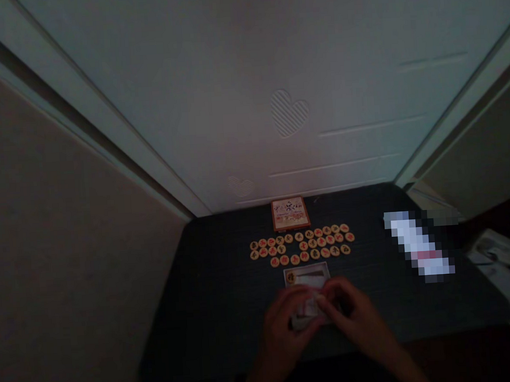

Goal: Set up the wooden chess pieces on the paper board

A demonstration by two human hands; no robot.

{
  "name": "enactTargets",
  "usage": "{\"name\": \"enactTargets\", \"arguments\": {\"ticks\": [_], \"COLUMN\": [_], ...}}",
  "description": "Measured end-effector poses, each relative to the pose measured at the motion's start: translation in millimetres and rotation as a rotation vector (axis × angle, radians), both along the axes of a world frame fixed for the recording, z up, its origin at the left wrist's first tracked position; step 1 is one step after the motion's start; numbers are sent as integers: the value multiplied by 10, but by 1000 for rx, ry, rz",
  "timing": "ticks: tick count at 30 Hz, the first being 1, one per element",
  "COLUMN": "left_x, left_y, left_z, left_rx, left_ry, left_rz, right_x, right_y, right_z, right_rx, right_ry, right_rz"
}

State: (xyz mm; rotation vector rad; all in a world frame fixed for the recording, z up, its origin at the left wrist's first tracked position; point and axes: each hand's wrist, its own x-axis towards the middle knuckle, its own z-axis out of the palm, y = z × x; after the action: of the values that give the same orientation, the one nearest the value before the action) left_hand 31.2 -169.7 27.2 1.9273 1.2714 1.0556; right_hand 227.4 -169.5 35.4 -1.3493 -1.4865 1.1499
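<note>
Head: round discs (304,256), rectangular tray (328,269)

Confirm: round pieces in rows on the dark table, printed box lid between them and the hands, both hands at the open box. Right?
No: in the head view, the printed box lid lies beyond the round pieces, near the far edge of the dark table. Rest stands: left hand and right hand at the open box.

The left grip (283,325) and right grip (352,309) are bare hands with slim, rounded fingers, their finer details blurred by dimness. The visible forearms (392,350) are bare too; between them shows what looks like black clothing (322,376), its cut lost in shadow.
</note>
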Motion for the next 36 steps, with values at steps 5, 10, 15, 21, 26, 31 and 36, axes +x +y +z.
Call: {"name": "enactTargets", "arguments": {"ticks": [5, 10, 15, 21, 26, 31, 36], "left_x": [-138, -103, -146, -212, -210, -195, -197], "left_y": [253, 337, 324, 387, 394, 386, 379], "left_z": [-38, -202, -258, -251, -263, -257, -249], "left_rx": [1, 17, 14, -10, -4, -9, -8], "left_ry": [123, 177, 187, 147, 148, 148, 130], "left_rz": [235, 195, 168, 126, 137, 146, 131], "right_x": [-53, -230, -329, -378, -424, -445, -398], "right_y": [117, 258, 348, 380, 378, 379, 348], "right_z": [10, -81, -234, -270, -237, -263, -292], "right_rx": [31, 164, 266, 327, 362, 408, 461], "right_ry": [-58, -242, -453, -618, -705, -737, -746], "right_rz": [-90, -107, -106, -107, -91, -106, -82]}}
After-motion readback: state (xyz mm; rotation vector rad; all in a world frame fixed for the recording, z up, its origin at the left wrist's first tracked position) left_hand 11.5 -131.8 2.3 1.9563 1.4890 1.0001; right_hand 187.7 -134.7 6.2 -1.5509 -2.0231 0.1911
